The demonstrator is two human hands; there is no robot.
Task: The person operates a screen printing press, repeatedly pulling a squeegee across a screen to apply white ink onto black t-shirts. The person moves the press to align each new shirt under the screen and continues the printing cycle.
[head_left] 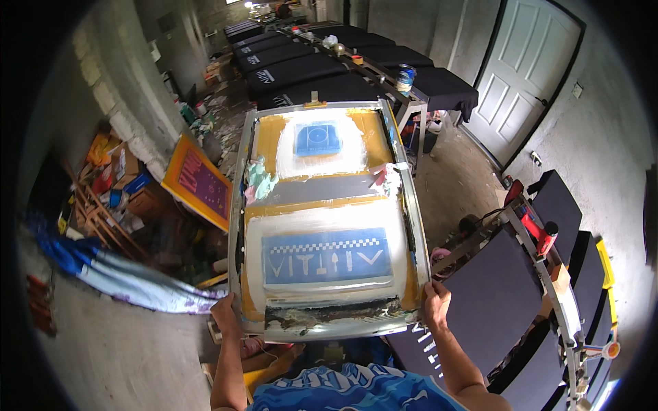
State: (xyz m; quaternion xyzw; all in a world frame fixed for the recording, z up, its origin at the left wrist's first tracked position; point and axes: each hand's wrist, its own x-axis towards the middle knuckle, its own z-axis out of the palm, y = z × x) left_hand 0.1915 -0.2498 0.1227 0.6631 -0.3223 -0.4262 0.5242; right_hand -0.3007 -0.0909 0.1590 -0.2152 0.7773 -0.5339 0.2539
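Note:
A large metal-framed screen-printing screen (322,188) is held up across the middle of my view, its mesh coated white and yellow with two blue stencil areas (327,257), a grey band between them and a dark smeared strip along the near edge. My left hand (227,315) grips the frame's left side near its lower corner. My right hand (436,304) grips the right side near the other lower corner. Crumpled bits of coloured tape (260,179) stick to both sides of the frame.
Long rows of black-covered boards (295,65) recede behind. Black boards (486,301) on a metal rail hold a red heat gun (545,240) at right, near a white door (521,75). An orange screen (192,178), clutter (123,185) and blue cloth (130,274) are at left.

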